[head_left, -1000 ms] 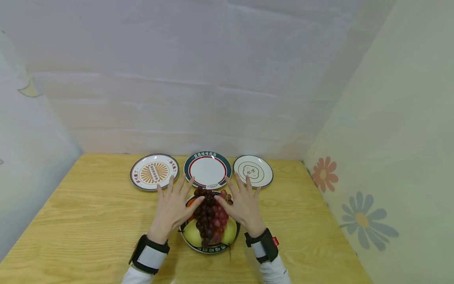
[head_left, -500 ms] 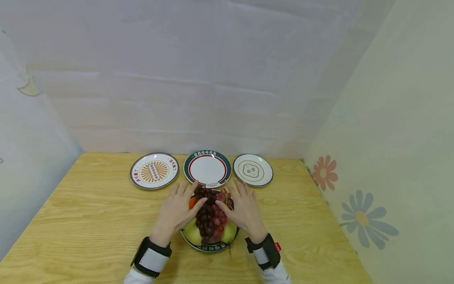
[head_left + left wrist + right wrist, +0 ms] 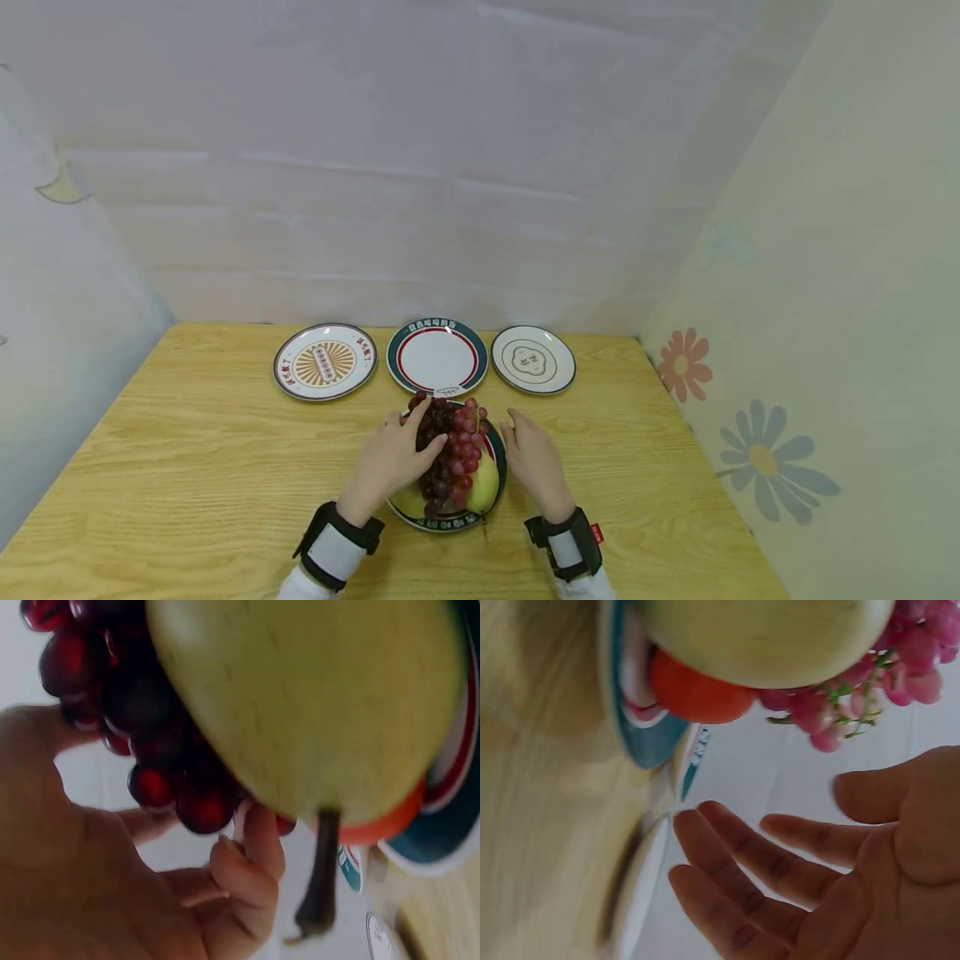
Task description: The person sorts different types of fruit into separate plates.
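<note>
My left hand (image 3: 390, 458) grips the bunch of dark red grapes (image 3: 435, 483), thumb over the front and index finger across the top in the head view. From the left wrist, curled fingers (image 3: 247, 881) reach the grapes' underside beside a large pear (image 3: 315, 697). A pink-red grape bunch (image 3: 467, 450) lies against the dark one. Both bunches sit on pears and an orange-red round fruit (image 3: 697, 690), heaped on a green-rimmed plate (image 3: 442, 525). My right hand (image 3: 534, 458) hovers just right of that plate, fingers loosely bent and holding nothing, apart from the fruit in the right wrist view.
Three plates stand in a row behind the fruit: a sunburst plate (image 3: 325, 362) at left, a green-and-red-rimmed one (image 3: 438, 357) in the middle, a small white one (image 3: 533, 359) at right. Pale cloth walls (image 3: 450, 167) enclose the wooden table (image 3: 195, 467).
Both hands hovered spread over the fruit. The left has moved right and taken hold of the dark grapes; the right has drawn back to the right, its fingers less spread.
</note>
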### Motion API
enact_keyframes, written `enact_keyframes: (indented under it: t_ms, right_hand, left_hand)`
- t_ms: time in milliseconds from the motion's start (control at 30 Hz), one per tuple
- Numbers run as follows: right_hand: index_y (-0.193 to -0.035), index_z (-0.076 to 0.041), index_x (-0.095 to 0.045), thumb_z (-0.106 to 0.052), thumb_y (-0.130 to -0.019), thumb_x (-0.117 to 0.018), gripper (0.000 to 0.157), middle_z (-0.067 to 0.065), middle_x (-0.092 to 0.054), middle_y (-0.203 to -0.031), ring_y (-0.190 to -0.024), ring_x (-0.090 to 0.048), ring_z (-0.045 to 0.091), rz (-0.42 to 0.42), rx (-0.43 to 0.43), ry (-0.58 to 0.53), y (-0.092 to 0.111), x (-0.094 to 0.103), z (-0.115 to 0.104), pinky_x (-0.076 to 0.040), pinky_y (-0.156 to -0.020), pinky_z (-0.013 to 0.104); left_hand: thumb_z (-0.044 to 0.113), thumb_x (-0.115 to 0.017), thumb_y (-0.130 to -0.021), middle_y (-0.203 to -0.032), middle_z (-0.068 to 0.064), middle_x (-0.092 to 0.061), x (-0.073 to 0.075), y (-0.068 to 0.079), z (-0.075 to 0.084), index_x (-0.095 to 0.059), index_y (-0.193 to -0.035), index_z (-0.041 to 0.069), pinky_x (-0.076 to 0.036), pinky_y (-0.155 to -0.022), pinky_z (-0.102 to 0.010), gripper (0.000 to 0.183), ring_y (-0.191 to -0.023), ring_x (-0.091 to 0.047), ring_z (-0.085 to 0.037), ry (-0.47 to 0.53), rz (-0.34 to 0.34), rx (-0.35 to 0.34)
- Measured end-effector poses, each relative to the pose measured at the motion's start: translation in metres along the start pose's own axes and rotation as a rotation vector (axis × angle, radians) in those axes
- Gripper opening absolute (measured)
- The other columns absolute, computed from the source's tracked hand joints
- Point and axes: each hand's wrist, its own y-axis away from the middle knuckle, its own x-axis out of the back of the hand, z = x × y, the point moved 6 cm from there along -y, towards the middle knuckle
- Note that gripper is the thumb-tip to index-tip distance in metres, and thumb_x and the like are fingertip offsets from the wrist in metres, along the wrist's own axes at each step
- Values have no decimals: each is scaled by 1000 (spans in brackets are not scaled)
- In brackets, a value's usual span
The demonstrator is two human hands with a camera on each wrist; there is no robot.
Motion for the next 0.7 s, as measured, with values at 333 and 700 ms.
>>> enact_keyframes:
  t_ms: [333, 700]
  right_hand:
    - [-113, 6, -58, -12, -88, -60, 31, 5, -59, -67, -52, -45, 8, -184, -5, -87, 3, -37, 24, -33, -45, 20]
    - [-111, 5, -58, -9, -86, -61, 29, 4, -58, -64, -49, -45, 7, -176, -11, -126, 5, -41, 25, -33, -44, 19]
  left_hand:
    - [38, -47, -93, -134, -23, -48, -9, -4, -5, -35, -141, 9, -41, -93, -56, 57, -119, -47, -40, 264, -66, 143]
    - [20, -52, -86, -112, -27, -59, -4, -7, -10, -38, -132, -1, -42, -61, -31, 52, -78, -55, -22, 363, -106, 133]
